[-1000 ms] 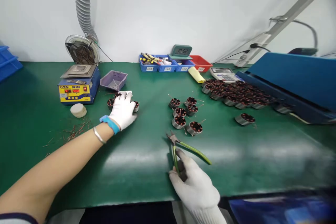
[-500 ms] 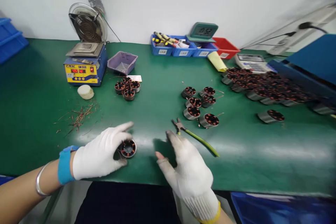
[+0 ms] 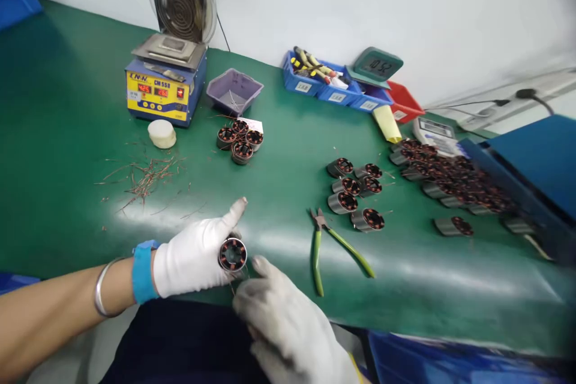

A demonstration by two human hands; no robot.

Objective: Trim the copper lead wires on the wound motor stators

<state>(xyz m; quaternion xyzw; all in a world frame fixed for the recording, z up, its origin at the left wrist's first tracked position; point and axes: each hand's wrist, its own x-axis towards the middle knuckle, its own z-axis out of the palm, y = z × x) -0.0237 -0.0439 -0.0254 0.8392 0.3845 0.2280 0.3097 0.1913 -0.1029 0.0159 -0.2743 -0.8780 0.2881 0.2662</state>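
My left hand point(image 3: 198, 258), in a white glove, holds a motor stator point(image 3: 233, 254) with a metal rim and copper windings. Its thumb points up and away, while the other fingers are partly hidden behind the stator. Thin wire leads hang from the stator's lower side. Close to these leads is my right hand point(image 3: 292, 318), gloved in white and slightly blurred, with its fingers bent and the thumb apart from them. Whether a fingertip touches a wire is unclear. Green-handled cutting pliers point(image 3: 320, 222) lie spread on the table to the right.
Several stators point(image 3: 342, 203) stand right of centre, and a dense group point(image 3: 445, 174) fills the far right. Another cluster point(image 3: 242, 152) sits by a purple tray point(image 3: 234, 93). Wire scraps point(image 3: 150, 180) lie left, before a blue-yellow heating unit point(image 3: 166, 90). Blue bins point(image 3: 337, 96) line the wall.
My left hand has taken hold of the stator and tilted it up. My right hand has moved left from near the pliers to beside the stator's leads. The view has turned.
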